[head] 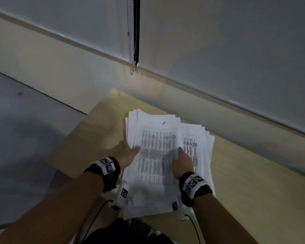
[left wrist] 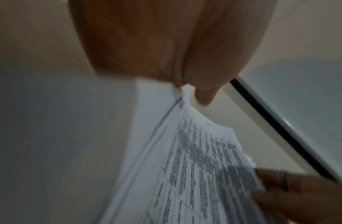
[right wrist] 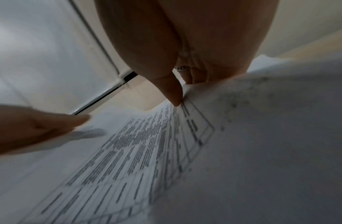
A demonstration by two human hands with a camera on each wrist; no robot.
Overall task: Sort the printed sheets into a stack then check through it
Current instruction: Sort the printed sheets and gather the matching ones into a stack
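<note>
We record: loose stack of white printed sheets (head: 157,155) on pale wooden bench (head: 99,134), near grey window blind (head: 236,50). Left hand (head: 128,152) grips stack's left edge; right hand (head: 183,161) pinches upper sheets, thumb on top.

Sheets (head: 158,124) on table (head: 99,131); blind cord (head: 132,50), wall (head: 51,67) behind.

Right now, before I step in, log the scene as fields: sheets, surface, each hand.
sheets: printed sheets in a loose fanned pile, edges unsquared
surface: light wooden table
left: left hand at pile's left edge, thumb over top sheet; grip unclear
right: right hand pinches top sheet's right edge, thumb on top
</note>
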